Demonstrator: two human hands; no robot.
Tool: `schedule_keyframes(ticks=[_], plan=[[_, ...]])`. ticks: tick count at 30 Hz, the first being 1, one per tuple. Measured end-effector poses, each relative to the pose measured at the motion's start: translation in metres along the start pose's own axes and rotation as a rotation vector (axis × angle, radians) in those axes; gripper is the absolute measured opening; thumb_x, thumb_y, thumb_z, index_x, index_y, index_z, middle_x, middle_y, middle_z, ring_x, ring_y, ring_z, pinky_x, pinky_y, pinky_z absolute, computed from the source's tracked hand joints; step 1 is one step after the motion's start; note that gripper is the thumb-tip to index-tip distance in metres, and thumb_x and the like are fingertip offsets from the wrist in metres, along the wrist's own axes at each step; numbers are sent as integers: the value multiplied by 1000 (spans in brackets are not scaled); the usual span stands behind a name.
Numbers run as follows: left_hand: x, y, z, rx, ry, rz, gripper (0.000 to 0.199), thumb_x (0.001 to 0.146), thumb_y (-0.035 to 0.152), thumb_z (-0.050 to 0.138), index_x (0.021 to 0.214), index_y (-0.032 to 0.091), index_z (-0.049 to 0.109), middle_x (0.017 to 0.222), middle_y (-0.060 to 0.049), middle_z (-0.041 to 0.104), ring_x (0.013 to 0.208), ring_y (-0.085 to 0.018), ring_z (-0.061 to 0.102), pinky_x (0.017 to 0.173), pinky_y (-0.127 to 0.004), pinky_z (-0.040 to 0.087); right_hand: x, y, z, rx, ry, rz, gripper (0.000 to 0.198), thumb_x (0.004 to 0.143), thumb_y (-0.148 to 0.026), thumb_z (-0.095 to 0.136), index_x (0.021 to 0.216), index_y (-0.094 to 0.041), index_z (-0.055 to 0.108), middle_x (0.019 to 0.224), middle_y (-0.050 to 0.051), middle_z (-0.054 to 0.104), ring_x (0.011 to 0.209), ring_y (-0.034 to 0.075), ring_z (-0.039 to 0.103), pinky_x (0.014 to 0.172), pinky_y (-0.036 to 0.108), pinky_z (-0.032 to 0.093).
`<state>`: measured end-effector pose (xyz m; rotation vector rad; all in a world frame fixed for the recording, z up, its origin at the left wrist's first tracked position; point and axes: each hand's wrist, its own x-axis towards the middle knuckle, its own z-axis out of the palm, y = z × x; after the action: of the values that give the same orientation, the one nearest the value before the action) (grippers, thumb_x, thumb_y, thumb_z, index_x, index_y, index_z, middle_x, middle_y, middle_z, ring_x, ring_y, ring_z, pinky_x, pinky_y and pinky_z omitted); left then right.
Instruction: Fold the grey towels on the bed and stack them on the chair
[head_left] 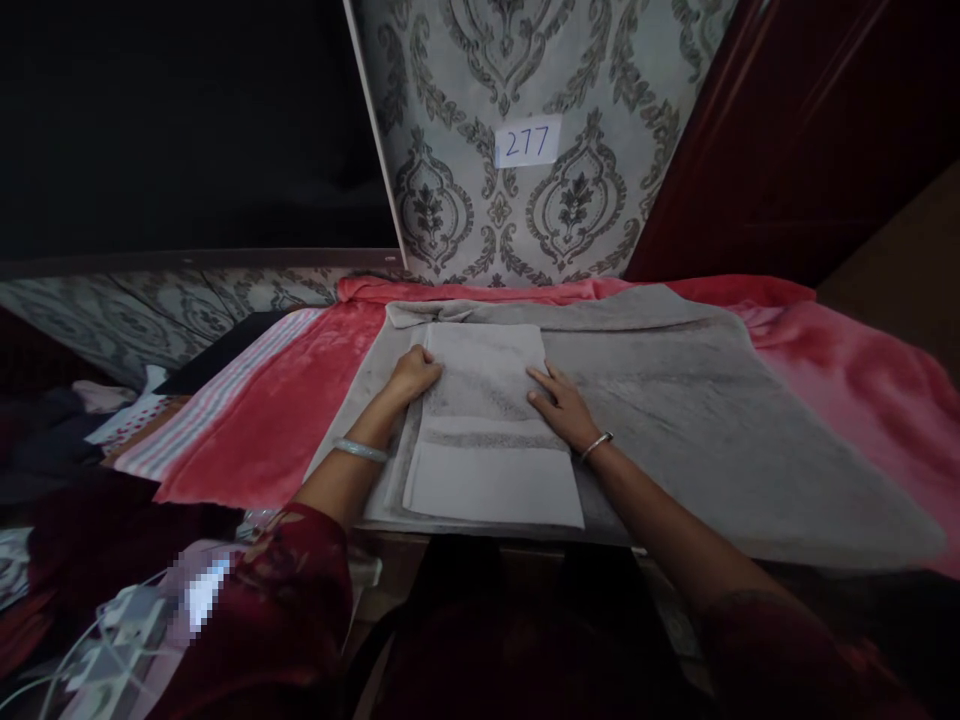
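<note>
A folded pale grey-and-white cloth [491, 485], looking like a towel, lies in layers on a spread grey blanket [660, 420]. It has a darker grey fuzzy band across its lower half. My left hand [416, 373] is closed at its upper left edge, with the fingertips partly hidden. On the opposite side, my right hand [564, 408] rests at the right edge, fingers stretched out and apart, the tips on the cloth.
Beneath the grey blanket is a red and pink blanket [277, 420] with a striped border. A large dark screen [187, 130] stands at the back left. A paper marked 277 [527, 142] is on the patterned wall. A power strip [124, 640] with cables lies lower left.
</note>
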<state>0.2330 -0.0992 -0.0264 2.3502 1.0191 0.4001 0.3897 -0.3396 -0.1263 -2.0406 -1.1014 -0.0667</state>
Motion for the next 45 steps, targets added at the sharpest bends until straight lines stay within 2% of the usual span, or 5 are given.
schedule_keyframes(ticks=[11,20,29,40,45], plan=[[-51,-13,-5,126,-40,55,16,85,31,61,76,18,64,82,-6,69,85,-22,65,78,-30,45,-3,3,-3,53,-17,-51,62,92,-62,52,139,-24,64,159,12,41,145,32,39,119,54,28],[-61,-15,0,29,-38,9,56,74,38,76,121,15,56,78,0,62,74,-21,59,65,-28,40,-7,1,-2,51,-9,-60,64,91,-65,51,139,-24,64,160,13,39,144,34,40,119,55,28],[-49,-31,-4,-308,-160,8,33,65,48,73,63,18,60,57,4,47,60,-13,44,57,-26,30,-7,0,0,37,-10,-52,64,92,-65,50,139,-23,64,159,16,40,144,34,40,119,56,28],[-56,-21,-9,-314,-180,-48,45,58,57,80,60,19,57,56,4,49,58,-13,46,54,-25,32,-7,-1,-2,40,-33,-58,63,93,-63,51,140,-23,63,160,14,38,144,34,39,118,56,29],[-58,-23,-10,-301,-126,-73,33,64,38,78,58,20,50,53,7,43,54,-11,40,53,-24,28,-7,-2,0,41,-25,-43,62,92,-61,52,140,-23,63,161,14,36,145,34,38,118,55,30]])
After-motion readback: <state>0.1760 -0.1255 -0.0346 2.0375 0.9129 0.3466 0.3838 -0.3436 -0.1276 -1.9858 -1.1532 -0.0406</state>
